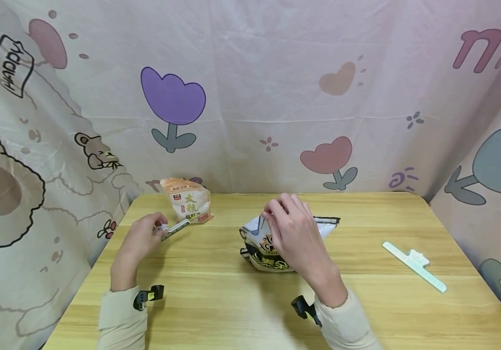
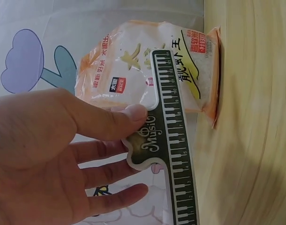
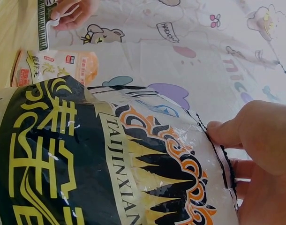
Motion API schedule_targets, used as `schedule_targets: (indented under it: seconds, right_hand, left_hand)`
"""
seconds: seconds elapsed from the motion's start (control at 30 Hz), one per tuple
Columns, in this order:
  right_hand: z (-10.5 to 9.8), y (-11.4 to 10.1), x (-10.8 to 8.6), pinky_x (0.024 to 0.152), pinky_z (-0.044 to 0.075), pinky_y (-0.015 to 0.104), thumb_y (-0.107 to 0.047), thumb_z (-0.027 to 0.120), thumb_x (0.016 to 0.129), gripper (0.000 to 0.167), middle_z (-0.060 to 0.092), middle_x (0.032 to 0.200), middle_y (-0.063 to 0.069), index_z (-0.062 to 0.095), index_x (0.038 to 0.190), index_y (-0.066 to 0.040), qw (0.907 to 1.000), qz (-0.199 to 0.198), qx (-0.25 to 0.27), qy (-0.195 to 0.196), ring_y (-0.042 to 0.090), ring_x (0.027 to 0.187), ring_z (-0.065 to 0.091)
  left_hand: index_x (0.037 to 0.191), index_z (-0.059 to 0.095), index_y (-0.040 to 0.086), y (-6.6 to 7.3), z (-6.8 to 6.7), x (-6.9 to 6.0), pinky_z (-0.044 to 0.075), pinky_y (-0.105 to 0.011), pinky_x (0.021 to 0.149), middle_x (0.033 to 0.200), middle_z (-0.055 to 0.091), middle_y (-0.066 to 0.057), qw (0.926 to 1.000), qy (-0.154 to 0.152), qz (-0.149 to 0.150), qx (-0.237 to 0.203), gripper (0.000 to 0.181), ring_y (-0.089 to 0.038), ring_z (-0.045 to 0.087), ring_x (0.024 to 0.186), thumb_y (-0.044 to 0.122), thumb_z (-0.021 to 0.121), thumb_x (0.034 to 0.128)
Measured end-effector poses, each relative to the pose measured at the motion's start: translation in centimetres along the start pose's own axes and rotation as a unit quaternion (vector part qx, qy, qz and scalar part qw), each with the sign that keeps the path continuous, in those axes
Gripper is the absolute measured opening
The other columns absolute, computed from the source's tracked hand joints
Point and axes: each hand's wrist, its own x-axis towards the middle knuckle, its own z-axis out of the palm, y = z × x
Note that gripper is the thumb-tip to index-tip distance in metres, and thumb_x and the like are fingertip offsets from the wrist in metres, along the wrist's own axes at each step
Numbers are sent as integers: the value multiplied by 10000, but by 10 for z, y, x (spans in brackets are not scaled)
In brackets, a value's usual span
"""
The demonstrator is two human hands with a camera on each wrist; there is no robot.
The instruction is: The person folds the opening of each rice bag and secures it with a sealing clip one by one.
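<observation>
My left hand (image 1: 144, 236) pinches a dark clip (image 2: 152, 136) with a piano-key ruler edge and the word Music on it, thumb on its front. Just beyond that clip stands an orange and white rice bag (image 1: 191, 199), apart from the hand. With thumb and fingers, my right hand (image 1: 296, 233) grips the top edge of a larger black and white bag (image 3: 147, 154) with yellow lettering. This bag sits near the middle of the table, partly covered by the hand in the head view.
A pale mint clip (image 1: 414, 266) with a ruler edge lies on the right part of the wooden table (image 1: 215, 301). Behind the table hangs a printed cloth (image 1: 250, 87), which also runs along both sides.
</observation>
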Motion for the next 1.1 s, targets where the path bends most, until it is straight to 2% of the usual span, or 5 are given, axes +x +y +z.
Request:
schedule_targets:
  seconds: [0.17, 0.47, 0.73, 1.1]
  right_hand:
    - [0, 0, 0, 733, 389, 334, -134, 599, 1036, 104, 556, 915, -10, 664, 961, -103, 10000, 24, 10, -49, 195, 841, 478]
    - [0, 0, 0, 732, 392, 334, -136, 603, 1032, 99, 553, 909, -8, 663, 962, -100, 10000, 11, 3, -35, 196, 829, 470]
    - [0, 1, 0, 743, 400, 339, -132, 604, 1031, 106, 559, 915, -5, 664, 951, -100, 10000, 21, 7, -54, 202, 848, 482]
    - [1, 2, 0, 747, 405, 339, -136, 607, 1030, 106, 568, 916, -6, 665, 950, -101, 10000, 15, 4, -46, 202, 854, 491]
  left_hand:
    - [1077, 637, -16, 8, -1, 0, 497, -477, 732, 985, 643, -183, 9999, 115, 6, 52, 156, -307, 589, 837, -43, 668, 927]
    - [1095, 660, -28, 25, -1, 0, 513, -584, 873, 1124, 643, -243, 9983, 476, 288, 198, 183, -426, 634, 1034, -84, 668, 920]
    - [1083, 678, -28, 33, -1, -2, 523, -578, 844, 1105, 651, -226, 9954, 737, 510, 339, 218, -424, 647, 1010, -114, 695, 884]
    - [1120, 683, -9, 47, -7, -5, 505, -585, 894, 1128, 657, -201, 9892, 1097, 908, 335, 262, -425, 630, 1054, -99, 728, 878]
